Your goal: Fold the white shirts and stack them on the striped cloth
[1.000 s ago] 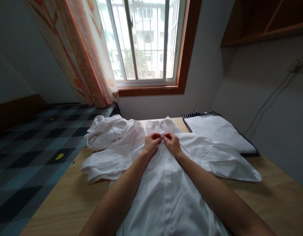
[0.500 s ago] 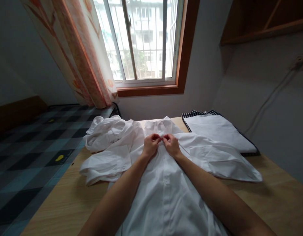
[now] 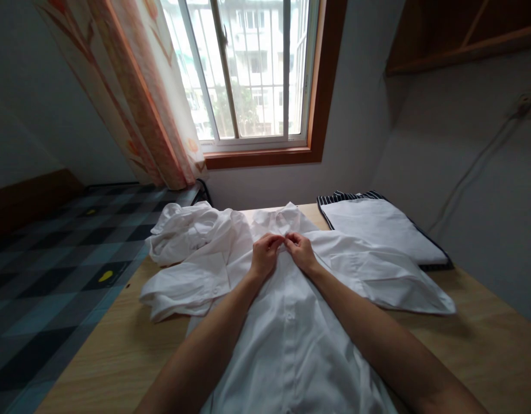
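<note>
A white button-up shirt [image 3: 287, 345] lies front side up, its collar toward the window and its sleeves spread to both sides. High on its front placket, my left hand [image 3: 265, 253] pinches the cloth between thumb and fingers. My right hand [image 3: 300, 251] pinches the same spot, and the fingertips of both hands meet. Whether a button sits between them is hidden by the fingers. Lower on the placket, buttons show and the front edges lie together.
Crumpled white cloth [image 3: 192, 230] lies at the table's back left. A folded white piece with black striped edging [image 3: 377, 224] rests at the back right. The wooden table [image 3: 106, 351] borders a checked bed [image 3: 37, 287] on the left. A wall shelf [image 3: 464, 52] hangs upper right.
Both hands stay at the same spot on the placket, with only small finger shifts. The shirt lies as before, and the view has moved very slightly.
</note>
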Demonstrator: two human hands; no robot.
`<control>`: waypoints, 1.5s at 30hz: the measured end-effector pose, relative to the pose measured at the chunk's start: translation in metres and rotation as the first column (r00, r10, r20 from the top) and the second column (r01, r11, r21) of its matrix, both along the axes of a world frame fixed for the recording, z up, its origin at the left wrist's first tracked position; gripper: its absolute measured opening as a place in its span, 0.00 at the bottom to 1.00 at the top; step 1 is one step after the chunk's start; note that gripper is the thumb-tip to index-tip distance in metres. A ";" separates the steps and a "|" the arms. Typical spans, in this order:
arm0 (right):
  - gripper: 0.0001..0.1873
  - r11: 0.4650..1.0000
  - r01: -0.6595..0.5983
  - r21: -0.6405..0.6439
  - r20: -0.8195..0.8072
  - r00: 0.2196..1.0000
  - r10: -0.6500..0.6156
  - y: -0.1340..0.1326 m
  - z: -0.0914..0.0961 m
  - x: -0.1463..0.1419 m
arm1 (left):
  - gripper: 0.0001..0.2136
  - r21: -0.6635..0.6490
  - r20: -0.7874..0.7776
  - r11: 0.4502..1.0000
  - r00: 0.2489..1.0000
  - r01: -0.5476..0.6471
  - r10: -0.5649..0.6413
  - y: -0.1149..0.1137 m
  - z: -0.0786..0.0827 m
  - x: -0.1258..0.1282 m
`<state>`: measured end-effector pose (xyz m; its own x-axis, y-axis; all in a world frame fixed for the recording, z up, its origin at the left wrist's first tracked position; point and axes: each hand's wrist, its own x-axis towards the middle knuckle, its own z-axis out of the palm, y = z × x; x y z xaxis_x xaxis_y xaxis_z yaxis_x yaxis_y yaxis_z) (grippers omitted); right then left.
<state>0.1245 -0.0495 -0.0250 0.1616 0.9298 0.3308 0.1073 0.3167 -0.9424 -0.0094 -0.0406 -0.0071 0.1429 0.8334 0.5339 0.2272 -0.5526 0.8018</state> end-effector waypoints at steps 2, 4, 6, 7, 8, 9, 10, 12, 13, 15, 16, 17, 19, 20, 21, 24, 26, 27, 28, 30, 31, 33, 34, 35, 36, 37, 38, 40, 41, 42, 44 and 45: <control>0.12 1.000 -0.029 -0.009 -0.049 0.998 0.029 0.000 0.001 0.000 | 0.06 -0.078 0.076 0.997 0.997 0.011 -0.005 0.004 -0.004 0.000; 0.12 0.998 -0.056 -0.010 -0.067 0.996 0.055 -0.001 0.001 -0.001 | 0.08 -0.149 0.142 0.988 0.990 0.035 -0.014 0.007 -0.007 -0.001; 0.12 0.998 -0.061 -0.004 -0.067 0.996 0.061 -0.001 0.001 -0.001 | 0.09 -0.173 0.168 0.984 0.986 0.047 -0.018 0.009 -0.009 -0.001; 0.12 0.998 -0.056 0.001 -0.065 0.996 0.056 -0.001 0.001 -0.001 | 0.08 -0.171 0.168 0.984 0.986 0.046 -0.017 0.010 -0.009 -0.001; 0.12 0.999 -0.049 0.006 -0.061 0.997 0.050 -0.001 0.000 -0.001 | 0.07 -0.166 0.167 0.985 0.986 0.041 -0.013 0.009 -0.009 -0.001; 0.12 0.999 -0.044 0.011 -0.056 0.997 0.044 0.000 0.000 -0.001 | 0.06 -0.162 0.165 0.986 0.986 0.039 -0.012 0.009 -0.009 0.000; 0.12 0.999 -0.040 0.015 -0.052 0.998 0.040 0.000 -0.001 -0.001 | 0.06 -0.161 0.164 0.986 0.986 0.040 -0.013 0.008 -0.008 0.000; 0.12 0.999 -0.031 0.017 -0.039 0.999 0.032 0.001 -0.002 0.000 | 0.06 -0.170 0.163 0.984 0.986 0.046 -0.018 0.007 -0.007 0.000; 0.12 1.000 -0.024 0.017 -0.029 0.999 0.024 0.002 -0.003 0.000 | 0.06 -0.174 0.159 0.984 0.987 0.048 -0.020 0.006 -0.007 0.000; 0.12 1.000 -0.008 0.020 0.004 1.000 0.008 0.001 -0.003 0.000 | 0.06 -0.174 0.142 0.984 0.990 0.039 -0.015 0.006 -0.006 0.000; 0.12 1.000 0.001 0.027 0.028 1.000 -0.001 0.001 -0.002 0.000 | 0.06 -0.168 0.129 0.985 0.992 0.031 -0.009 0.006 -0.006 0.000; 0.12 0.999 0.008 0.036 0.053 0.999 -0.010 0.000 -0.002 0.000 | 0.06 -0.157 0.114 0.987 0.993 0.023 -0.005 0.005 -0.006 -0.001; 0.12 0.999 0.013 0.053 0.095 0.995 -0.018 -0.003 0.001 0.000 | 0.05 -0.127 0.082 0.992 0.997 0.010 0.000 0.005 -0.006 -0.002; 0.12 0.999 0.008 0.051 0.107 0.994 -0.014 -0.005 0.002 0.000 | 0.05 -0.112 0.064 0.994 0.998 0.006 0.001 0.004 -0.006 -0.002; 0.12 0.999 -0.002 0.040 0.110 0.994 -0.002 -0.006 0.003 -0.001 | 0.05 -0.097 0.044 0.995 0.999 0.001 0.003 0.004 -0.006 -0.002; 0.12 0.999 -0.038 -0.008 0.088 0.995 0.039 -0.008 0.005 -0.002 | 0.06 -0.066 -0.005 0.998 1.000 -0.011 0.010 0.001 -0.006 -0.001; 0.12 1.000 -0.026 -0.016 0.053 0.998 0.026 -0.007 0.004 -0.002 | 0.05 -0.069 -0.002 0.998 1.000 -0.001 0.001 0.000 -0.005 0.001; 0.13 1.000 0.008 -0.012 0.028 1.000 -0.007 -0.005 0.003 -0.002 | 0.05 -0.075 0.013 0.997 1.000 0.000 0.001 0.000 -0.005 0.002; 0.13 0.998 0.058 -0.012 -0.002 0.998 -0.058 -0.003 0.002 -0.001 | 0.05 -0.081 0.034 0.997 0.999 -0.014 0.016 0.001 -0.005 0.002; 0.13 0.982 0.187 -0.028 -0.083 0.979 -0.188 0.001 -0.002 0.002 | 0.04 -0.077 0.079 0.991 0.990 -0.111 0.117 0.002 -0.003 0.001; 0.13 0.968 0.247 -0.045 -0.127 0.960 -0.251 0.002 -0.004 0.003 | 0.04 -0.067 0.096 0.979 0.976 -0.191 0.197 0.003 -0.003 -0.001; 0.13 0.944 0.318 -0.086 -0.203 0.922 -0.329 0.006 -0.006 0.006 | 0.04 -0.031 0.106 0.936 0.930 -0.351 0.352 0.007 -0.002 -0.008; 0.13 0.938 0.332 -0.100 -0.231 0.909 -0.346 0.007 -0.007 0.007 | 0.04 -0.008 0.101 0.912 0.907 -0.409 0.408 0.009 -0.002 -0.011; 0.13 0.935 0.337 -0.110 -0.248 0.902 -0.354 0.008 -0.008 0.008 | 0.04 0.015 0.089 0.894 0.891 -0.449 0.446 0.012 -0.002 -0.015; 0.13 0.934 0.338 -0.116 -0.254 0.899 -0.356 0.009 -0.009 0.008 | 0.04 0.033 0.068 0.882 0.881 -0.471 0.468 0.014 -0.002 -0.017; 0.12 0.934 0.337 -0.116 -0.253 0.899 -0.356 0.009 -0.009 0.009 | 0.04 0.041 0.039 0.876 0.877 -0.480 0.478 0.016 -0.003 -0.019; 0.12 0.934 0.339 -0.114 -0.246 0.901 -0.357 0.010 -0.009 0.009 | 0.04 0.038 -0.001 0.876 0.877 -0.480 0.481 0.017 -0.003 -0.020; 0.12 0.930 0.352 -0.103 -0.210 0.906 -0.367 0.012 -0.010 0.011 | 0.06 0.042 -0.108 0.881 0.875 -0.471 0.473 0.015 0.000 -0.020; 0.12 0.926 0.366 -0.094 -0.185 0.908 -0.377 0.013 -0.011 0.012 | 0.07 0.072 -0.164 0.882 0.866 -0.466 0.472 0.012 0.003 -0.018; 0.13 0.921 0.381 -0.085 -0.162 0.906 -0.390 0.014 -0.012 0.013 | 0.08 0.125 -0.217 0.882 0.855 -0.455 0.472 0.006 0.007 -0.017; 0.13 0.928 0.367 -0.062 -0.126 0.920 -0.372 0.015 -0.014 0.015 | 0.09 0.247 -0.326 0.886 0.828 -0.392 0.457 -0.013 0.017 -0.013; 0.14 0.945 0.322 -0.048 -0.118 0.938 -0.326 0.016 -0.015 0.015 | 0.07 0.278 -0.394 0.898 0.813 -0.340 0.429 -0.024 0.023 -0.012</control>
<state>0.1391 -0.0338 -0.0397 0.4935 0.8286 0.2644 0.0827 0.2579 -0.9626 -0.0211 -0.0646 0.0155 0.0856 0.7607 0.6434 0.7520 -0.4730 0.4591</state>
